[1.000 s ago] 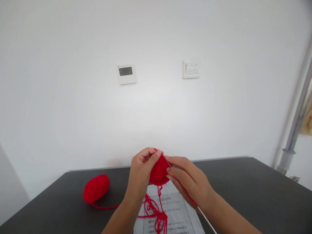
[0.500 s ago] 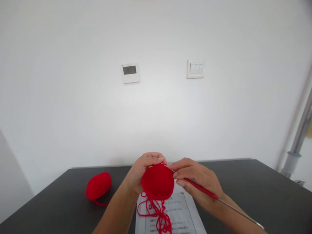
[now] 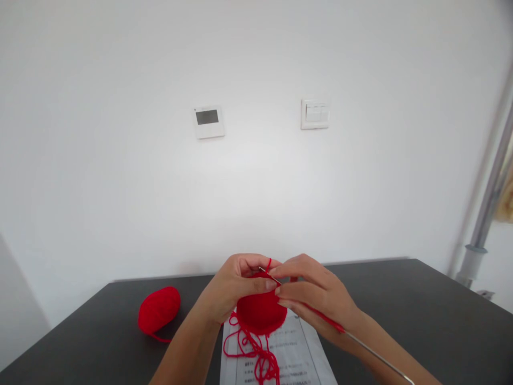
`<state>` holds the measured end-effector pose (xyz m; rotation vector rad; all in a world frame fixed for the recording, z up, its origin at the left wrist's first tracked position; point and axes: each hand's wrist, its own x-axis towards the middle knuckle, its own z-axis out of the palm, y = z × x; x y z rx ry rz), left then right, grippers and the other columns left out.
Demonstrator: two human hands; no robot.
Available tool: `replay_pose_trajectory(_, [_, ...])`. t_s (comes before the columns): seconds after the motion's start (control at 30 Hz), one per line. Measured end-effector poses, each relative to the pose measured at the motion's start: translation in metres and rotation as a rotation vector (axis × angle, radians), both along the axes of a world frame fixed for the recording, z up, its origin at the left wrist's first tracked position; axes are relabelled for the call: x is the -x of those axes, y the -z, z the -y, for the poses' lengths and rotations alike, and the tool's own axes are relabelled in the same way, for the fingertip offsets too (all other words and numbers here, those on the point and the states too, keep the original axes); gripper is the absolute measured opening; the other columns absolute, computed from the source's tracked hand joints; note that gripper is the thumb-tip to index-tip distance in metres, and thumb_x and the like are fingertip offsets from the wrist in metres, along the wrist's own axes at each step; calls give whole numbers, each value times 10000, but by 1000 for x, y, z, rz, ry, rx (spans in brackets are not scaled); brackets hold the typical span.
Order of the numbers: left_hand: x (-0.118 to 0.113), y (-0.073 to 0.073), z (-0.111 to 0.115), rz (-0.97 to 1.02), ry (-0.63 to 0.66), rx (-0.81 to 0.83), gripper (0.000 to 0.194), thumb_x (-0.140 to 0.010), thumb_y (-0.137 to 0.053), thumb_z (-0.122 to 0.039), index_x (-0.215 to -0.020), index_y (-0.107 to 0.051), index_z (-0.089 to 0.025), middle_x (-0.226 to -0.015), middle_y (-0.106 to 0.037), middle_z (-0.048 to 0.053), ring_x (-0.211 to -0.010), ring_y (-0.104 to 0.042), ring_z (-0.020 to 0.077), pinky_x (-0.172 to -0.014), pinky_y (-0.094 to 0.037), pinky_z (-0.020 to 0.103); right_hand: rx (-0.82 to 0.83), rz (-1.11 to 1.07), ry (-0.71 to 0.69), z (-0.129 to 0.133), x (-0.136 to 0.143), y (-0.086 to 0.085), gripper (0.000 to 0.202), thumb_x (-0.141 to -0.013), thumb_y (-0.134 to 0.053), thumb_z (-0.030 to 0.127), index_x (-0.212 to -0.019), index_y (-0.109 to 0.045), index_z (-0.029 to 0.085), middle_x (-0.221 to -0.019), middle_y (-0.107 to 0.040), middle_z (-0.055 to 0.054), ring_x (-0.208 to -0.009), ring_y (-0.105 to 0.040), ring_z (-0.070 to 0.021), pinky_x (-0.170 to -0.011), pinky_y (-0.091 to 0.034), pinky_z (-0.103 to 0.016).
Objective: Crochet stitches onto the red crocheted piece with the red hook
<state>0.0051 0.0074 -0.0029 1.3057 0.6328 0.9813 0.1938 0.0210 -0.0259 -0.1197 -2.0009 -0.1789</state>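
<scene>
A round red crochet piece [image 3: 261, 313] hangs between my hands above the table. My left hand [image 3: 240, 280] grips its upper edge, the thumb lying across the front and the index finger behind. My right hand [image 3: 315, 289] pinches a crochet hook [image 3: 339, 326] with a red grip and a long metal shaft. The hook's tip is at the top edge of the piece, close to my left fingers. A strand of red yarn stands up over my left index finger. Loose red yarn [image 3: 266, 363] dangles in loops below the piece.
A red ball of yarn [image 3: 159, 309] sits at the left on the dark table [image 3: 385, 299]. Under my hands lies a printed sheet [image 3: 294, 355]. On the white wall behind are a thermostat [image 3: 208, 123] and a light switch [image 3: 315, 114]. A metal pipe [image 3: 487, 208] runs down at the right.
My left thumb has come down over the front of the crochet piece, and its top tilts more. My right hand has shifted slightly left with the hook. The view has turned a little.
</scene>
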Motion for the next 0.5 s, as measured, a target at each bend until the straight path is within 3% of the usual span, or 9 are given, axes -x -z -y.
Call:
replay_pose_trajectory(0.13, [4, -3, -1, -49, -13, 44, 296, -606, -856, -216, -886, -782, -156, -698, -758, 44, -627, -665, 115, -623, -493, 189, -82, 74, 85, -3, 0, 3, 129, -925, -569, 148, -1027, -641, 180, -1011, -699, -86, -889, -622, -178, -737, -560, -295])
replay_pose_trajectory(0.27, [17, -10, -2, -117, -119, 88, 315, -561, -870, -233, -855, -781, -164, -669, -751, 34, -541, -638, 101, -539, -461, 173, -132, 11, 29, 1, 0, -2, 115, -895, -603, 105, -1001, -646, 117, -973, -718, -130, -880, -628, -190, -728, -575, -309])
replay_pose_trajectory(0.5, [29, -17, -2, -197, -150, 30, 237, -561, -843, -214, -786, -789, -162, -581, -690, -1, -461, -537, 62, -451, -354, 159, 110, -22, -79, 13, 3, -6, 135, -926, -554, 112, -1005, -664, 103, -976, -738, -136, -918, -688, -166, -804, -578, -264])
